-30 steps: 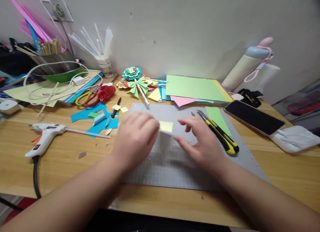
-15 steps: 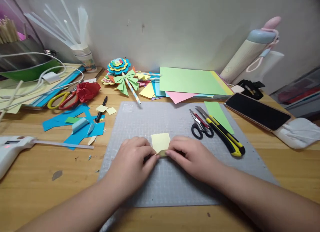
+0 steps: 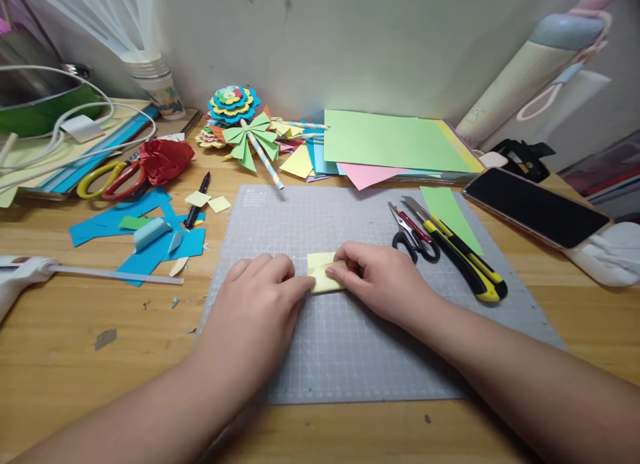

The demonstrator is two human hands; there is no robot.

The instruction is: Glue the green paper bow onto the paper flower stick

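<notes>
A small pale yellow paper (image 3: 326,282) lies on the grey cutting mat (image 3: 380,357), its near part folded over toward the back. My left hand (image 3: 263,297) presses its left edge with the thumb and index finger, the other fingers curled. On the right side of the same paper, the fingertips of my right hand (image 3: 377,277) are pinched together on the fold. Small scissors (image 3: 414,232) and a yellow and black cutter (image 3: 463,261) rest on the mat to the right, beside a green paper strip (image 3: 453,217).
Blue paper scraps (image 3: 165,247), a black pen (image 3: 197,201) and a glue gun (image 3: 25,271) lie left of the mat. Behind it are paper flowers (image 3: 233,107) and green sheets (image 3: 395,141). A phone (image 3: 537,207) sits at the right.
The near edge of the yellow paper, earlier lifted between both hands, is now folded over and pressed flat. The camera view has shifted slightly, so the desk items appear higher.
</notes>
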